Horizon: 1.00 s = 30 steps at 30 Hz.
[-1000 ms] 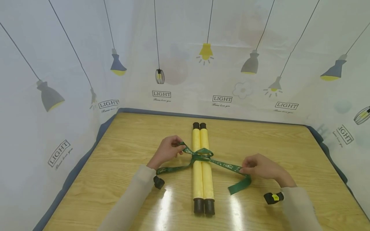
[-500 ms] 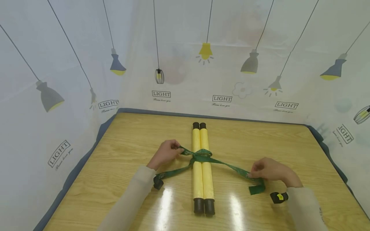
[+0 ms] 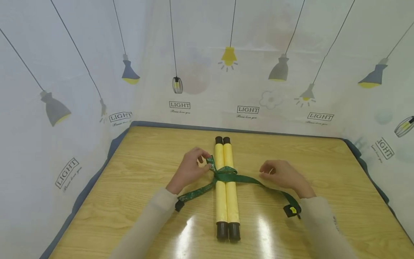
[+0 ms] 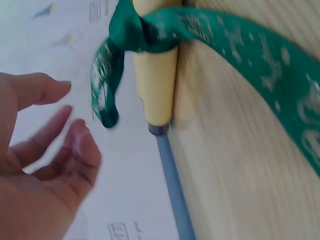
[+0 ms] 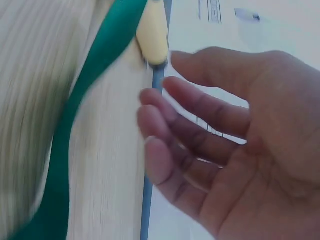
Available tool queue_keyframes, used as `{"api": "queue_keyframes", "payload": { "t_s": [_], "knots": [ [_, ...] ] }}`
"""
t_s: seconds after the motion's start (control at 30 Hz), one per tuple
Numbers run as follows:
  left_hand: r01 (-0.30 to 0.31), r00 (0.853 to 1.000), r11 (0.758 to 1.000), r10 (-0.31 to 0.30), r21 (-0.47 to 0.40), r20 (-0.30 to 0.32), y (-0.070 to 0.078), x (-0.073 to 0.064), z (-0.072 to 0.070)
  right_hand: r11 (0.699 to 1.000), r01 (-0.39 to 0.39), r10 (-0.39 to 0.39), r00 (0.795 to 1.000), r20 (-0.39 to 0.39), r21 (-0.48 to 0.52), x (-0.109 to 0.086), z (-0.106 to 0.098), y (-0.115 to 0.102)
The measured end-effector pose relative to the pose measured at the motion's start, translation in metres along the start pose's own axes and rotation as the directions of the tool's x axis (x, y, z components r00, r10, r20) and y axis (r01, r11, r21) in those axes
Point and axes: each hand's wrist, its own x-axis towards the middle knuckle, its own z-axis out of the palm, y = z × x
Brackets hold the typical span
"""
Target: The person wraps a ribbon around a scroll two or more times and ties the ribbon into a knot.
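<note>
Two yellow rods [image 3: 225,201] with dark end caps lie side by side on the table. A patterned green ribbon [image 3: 239,178] goes around their middle and is knotted there, with a loop standing at the left and a flatter one over the rods. My left hand [image 3: 191,169] is beside the standing loop; in the left wrist view its loosely bent fingers are apart from the ribbon loop [image 4: 105,85]. My right hand [image 3: 286,176] hovers right of the rods, fingers relaxed, holding nothing. The ribbon's right tail [image 5: 62,145] passes under that hand toward the wrist.
The ribbon's left tail [image 3: 195,192] runs to the black wrist camera [image 3: 179,205] on the left arm. Another black wrist camera [image 3: 290,210] is at the right wrist. Lamp-printed white sheeting [image 3: 207,72] rises around the wooden table [image 3: 155,144].
My right hand has let go of the ribbon's right tail and moved left and up. My left hand has moved slightly up and right, releasing the loop, which now stands more upright.
</note>
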Motion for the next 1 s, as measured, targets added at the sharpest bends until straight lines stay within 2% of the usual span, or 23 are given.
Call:
{"api": "queue_keyframes", "payload": {
  "t_s": [0.1, 0.2, 0.3, 0.4, 0.53, 0.73, 1.0],
  "knots": [
    [-0.117, 0.991, 0.993, 0.115, 0.018, 0.072, 0.010, 0.001, 0.008, 0.999, 0.042, -0.042, 0.999, -0.034, -0.005, 0.015, 0.009, -0.013],
    [-0.175, 0.972, 0.984, 0.165, 0.046, 0.168, 0.017, 0.002, 0.018, 0.997, 0.075, -0.075, 0.995, -0.060, 0.000, 0.029, 0.019, -0.026],
    [-0.188, 0.960, 0.975, 0.156, 0.119, 0.232, 0.021, 0.003, 0.025, 0.995, 0.103, -0.101, 0.992, -0.078, 0.011, 0.043, 0.030, -0.038],
    [-0.183, 0.956, 0.965, 0.130, 0.189, 0.262, 0.023, 0.002, 0.031, 0.992, 0.121, -0.118, 0.990, -0.083, 0.026, 0.053, 0.039, -0.047],
    [-0.175, 0.956, 0.961, 0.114, 0.214, 0.271, 0.023, 0.002, 0.035, 0.991, 0.132, -0.130, 0.988, -0.080, 0.014, 0.063, 0.048, -0.053],
    [-0.206, 0.956, 0.947, 0.140, 0.247, 0.258, 0.021, 0.003, 0.039, 0.990, 0.138, -0.139, 0.988, -0.073, -0.021, 0.069, 0.056, -0.055],
    [-0.175, 0.973, 0.956, 0.132, 0.236, 0.187, 0.016, 0.007, 0.043, 0.993, 0.113, -0.110, 0.990, -0.092, 0.022, 0.067, 0.057, -0.057]
  ]
}}
